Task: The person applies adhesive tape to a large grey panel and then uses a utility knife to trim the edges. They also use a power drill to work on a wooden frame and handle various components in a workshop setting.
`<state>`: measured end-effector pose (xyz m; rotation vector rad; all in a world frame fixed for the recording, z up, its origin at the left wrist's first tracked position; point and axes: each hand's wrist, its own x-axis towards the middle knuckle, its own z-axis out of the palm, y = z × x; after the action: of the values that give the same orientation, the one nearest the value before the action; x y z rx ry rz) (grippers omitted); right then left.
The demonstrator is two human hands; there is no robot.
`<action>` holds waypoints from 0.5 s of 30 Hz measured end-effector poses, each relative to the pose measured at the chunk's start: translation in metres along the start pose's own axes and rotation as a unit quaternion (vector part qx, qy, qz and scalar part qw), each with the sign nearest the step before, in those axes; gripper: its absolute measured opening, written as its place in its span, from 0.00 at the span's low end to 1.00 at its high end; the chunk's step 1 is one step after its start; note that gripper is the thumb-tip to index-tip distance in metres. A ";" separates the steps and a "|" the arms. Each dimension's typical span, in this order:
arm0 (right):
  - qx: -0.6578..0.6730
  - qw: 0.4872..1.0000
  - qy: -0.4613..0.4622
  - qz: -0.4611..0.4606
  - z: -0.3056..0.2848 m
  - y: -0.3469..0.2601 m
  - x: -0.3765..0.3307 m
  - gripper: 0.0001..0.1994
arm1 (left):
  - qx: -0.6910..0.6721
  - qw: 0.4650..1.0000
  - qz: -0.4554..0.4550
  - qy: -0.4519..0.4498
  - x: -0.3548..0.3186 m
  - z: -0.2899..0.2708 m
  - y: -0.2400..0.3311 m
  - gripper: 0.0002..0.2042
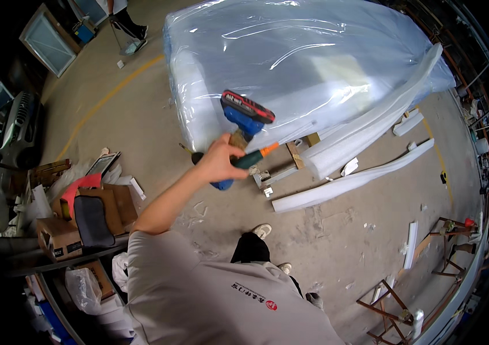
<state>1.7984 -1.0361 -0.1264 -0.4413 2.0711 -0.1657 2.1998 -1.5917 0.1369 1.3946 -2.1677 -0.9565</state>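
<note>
Bare concrete floor (pixel 129 129) leaves a passage left of the left hand (pixel 219 162), and more lies open between the long white foam strip (pixel 345 184) and the shoes (pixel 262 231). Ahead, the large plastic-wrapped bundle (pixel 296 63) blocks the way, a white foam roll (pixel 371 126) along its near right side. Cardboard boxes (pixel 121 204) crowd the left.

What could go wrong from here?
Likely risks:
1. The left hand grips both the cordless power tool and the green-and-orange tool; either might slip.
2. The green-and-orange tool points toward the plastic-wrapped bundle; it could snag the film.
3. A long white strip lies on the floor ahead of the feet; possible trip.
</note>
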 end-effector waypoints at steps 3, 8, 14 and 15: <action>-0.038 0.997 0.001 -0.067 -0.004 -0.010 0.011 0.14 | -0.050 0.996 0.054 -0.058 -0.057 0.023 0.022 0.21; 0.035 0.993 -0.005 -0.115 -0.022 -0.100 -0.002 0.11 | -0.141 0.973 0.067 -0.172 -0.120 0.085 0.029 0.20; 0.087 0.989 0.009 -0.121 -0.021 -0.122 0.000 0.10 | -0.135 0.955 0.010 -0.264 -0.150 0.137 0.030 0.20; 0.073 0.989 0.012 -0.128 -0.018 -0.119 -0.004 0.10 | -0.129 0.950 -0.014 -0.283 -0.156 0.144 0.029 0.20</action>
<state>1.8137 -1.1455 -0.0796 -0.6160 2.0035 -0.4742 2.1556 -1.3946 0.0644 1.1173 -2.2851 -1.7544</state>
